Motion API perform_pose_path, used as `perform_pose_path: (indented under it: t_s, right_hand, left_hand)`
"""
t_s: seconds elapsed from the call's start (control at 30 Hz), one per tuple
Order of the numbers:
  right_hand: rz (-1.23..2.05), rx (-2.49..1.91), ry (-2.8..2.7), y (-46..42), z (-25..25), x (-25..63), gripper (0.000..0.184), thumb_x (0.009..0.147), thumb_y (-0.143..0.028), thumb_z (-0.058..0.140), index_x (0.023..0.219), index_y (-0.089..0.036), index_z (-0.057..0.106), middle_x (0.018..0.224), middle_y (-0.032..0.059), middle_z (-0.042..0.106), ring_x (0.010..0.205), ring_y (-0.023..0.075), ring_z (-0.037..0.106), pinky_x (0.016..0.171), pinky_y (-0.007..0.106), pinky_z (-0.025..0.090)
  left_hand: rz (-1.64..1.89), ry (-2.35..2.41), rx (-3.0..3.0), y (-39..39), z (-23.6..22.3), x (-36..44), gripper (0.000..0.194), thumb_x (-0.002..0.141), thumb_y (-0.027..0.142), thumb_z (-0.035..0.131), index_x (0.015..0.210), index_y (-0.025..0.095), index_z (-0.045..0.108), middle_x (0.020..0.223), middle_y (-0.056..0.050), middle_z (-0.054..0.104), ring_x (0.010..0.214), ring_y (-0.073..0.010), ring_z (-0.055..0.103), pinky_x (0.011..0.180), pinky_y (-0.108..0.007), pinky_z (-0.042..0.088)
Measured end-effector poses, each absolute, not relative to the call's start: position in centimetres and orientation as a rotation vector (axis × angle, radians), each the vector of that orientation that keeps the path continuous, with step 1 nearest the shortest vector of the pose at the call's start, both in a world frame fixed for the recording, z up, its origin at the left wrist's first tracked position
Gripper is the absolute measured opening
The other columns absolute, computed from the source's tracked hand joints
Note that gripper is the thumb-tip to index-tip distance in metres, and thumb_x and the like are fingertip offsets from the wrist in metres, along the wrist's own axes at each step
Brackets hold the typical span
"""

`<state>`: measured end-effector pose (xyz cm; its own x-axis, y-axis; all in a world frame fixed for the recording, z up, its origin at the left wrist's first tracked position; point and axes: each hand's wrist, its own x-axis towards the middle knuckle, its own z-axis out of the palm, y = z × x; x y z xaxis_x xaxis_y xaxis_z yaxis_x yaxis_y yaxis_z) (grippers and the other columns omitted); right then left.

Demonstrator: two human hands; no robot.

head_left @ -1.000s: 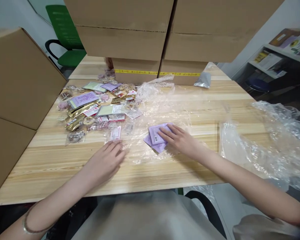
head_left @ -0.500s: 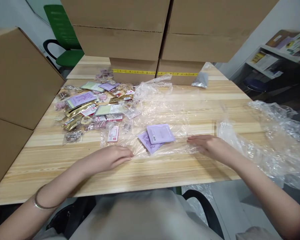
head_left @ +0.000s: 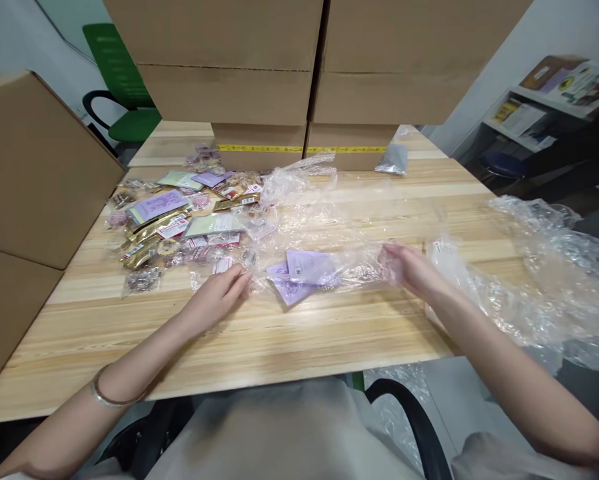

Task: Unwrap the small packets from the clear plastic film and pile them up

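Clear bag (head_left: 329, 257) lies flat across the middle of a pale wooden table (head_left: 299, 333), with two purple packets (head_left: 302, 273) inside it, one overlapping the other. The upper packet shows a small barcode label.

The person's left hand (head_left: 219, 297) rests at the bag's left edge. Its fingers (head_left: 239, 280) are close together and bent, pinching the plastic against the table just beside the packets. The right hand (head_left: 409, 267) is at the bag's right end, lifted slightly off the table. Its fingers (head_left: 392, 260) are curled around a bunched fold of the film, gripping it; the plastic partly veils the fingertips. The bag stretches between the two hands. A thin bangle (head_left: 106, 397) circles the left wrist.

Behind the left hand, a scatter of small packets (head_left: 179, 220) covers the table's left part: gold, purple, pale green and clear ones with red and white labels. More crumpled clear film (head_left: 299, 180) lies behind the bag. A large heap of plastic wrap (head_left: 544, 280) hangs over the table's right edge, near the right forearm.

Stacked cardboard boxes (head_left: 309, 73) stand along the far side, two of them sealed with yellow tape. Another box (head_left: 34, 173) stands at the left. A green chair (head_left: 124, 87) is behind it, and a shelf (head_left: 544, 107) with printed papers is at the far right.
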<state>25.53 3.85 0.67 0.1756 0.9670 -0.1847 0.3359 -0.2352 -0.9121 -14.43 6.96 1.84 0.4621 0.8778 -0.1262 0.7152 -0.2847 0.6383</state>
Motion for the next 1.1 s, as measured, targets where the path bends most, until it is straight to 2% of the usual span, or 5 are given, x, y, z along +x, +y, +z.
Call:
perform_pose_path:
  t_s: [0.2, 0.43, 0.6, 0.93, 1.1]
  right_hand:
    - [0.369, -2.307, -1.717, 5.8, -1.6, 24.3, 0.050, 0.092, -0.061, 0.037, 0.058, -0.024, 0.044, 0.057, 0.0072, 0.056, 0.067, 0.0260, 0.059, 0.062, 0.034, 0.039]
    - [-0.223, -2.018, -1.989, 5.3, 0.8, 22.6, 0.032, 0.092, -0.040, 0.045, 0.099, -0.013, 0.062, 0.098, 0.0201, 0.066, 0.091, 0.0324, 0.062, 0.079, 0.043, 0.044]
    - [0.403, -1.360, -2.434, 8.1, 1.3, 18.2, 0.032, 0.099, -0.033, 0.038, 0.116, -0.016, 0.059, 0.117, 0.0118, 0.067, 0.107, 0.0246, 0.060, 0.094, 0.040, 0.043]
    - [0.571, -1.179, -2.510, 9.9, -0.4, 15.4, 0.045, 0.096, -0.052, 0.048, 0.125, -0.020, 0.062, 0.118, 0.0095, 0.066, 0.116, 0.0258, 0.056, 0.111, 0.050, 0.029]
    - [0.470, -1.100, -2.664, 5.9, 0.5, 16.4, 0.091, 0.077, -0.044, 0.072, 0.151, -0.010, 0.033, 0.155, 0.0200, 0.035, 0.145, 0.0339, 0.029, 0.121, 0.056, 0.013]
  left_hand:
    - [-0.064, 1.658, 2.425, 7.9, 0.5, -13.7, 0.037, 0.101, 0.039, 0.029, 0.094, 0.020, 0.060, 0.069, -0.005, 0.065, 0.067, -0.0240, 0.064, 0.061, -0.030, 0.037]
    - [-0.050, 1.560, 3.028, 5.9, 0.7, -11.8, 0.025, 0.098, 0.023, 0.040, 0.101, 0.012, 0.062, 0.094, -0.017, 0.068, 0.084, -0.0294, 0.066, 0.064, -0.035, 0.047]
    - [0.382, 0.771, 3.329, 4.7, -0.9, -9.3, 0.031, 0.096, 0.019, 0.049, 0.126, 0.014, 0.054, 0.117, -0.016, 0.065, 0.108, -0.0281, 0.062, 0.084, -0.038, 0.051]
    - [0.336, 0.882, 3.103, 5.5, -3.6, -9.2, 0.047, 0.098, 0.030, 0.048, 0.140, 0.011, 0.041, 0.147, -0.021, 0.045, 0.140, -0.0330, 0.039, 0.112, -0.047, 0.039]
    - [0.123, 0.897, 2.924, 6.0, -2.2, -9.2, 0.058, 0.089, 0.024, 0.056, 0.143, 0.009, 0.040, 0.147, -0.024, 0.044, 0.141, -0.0368, 0.037, 0.114, -0.054, 0.034]
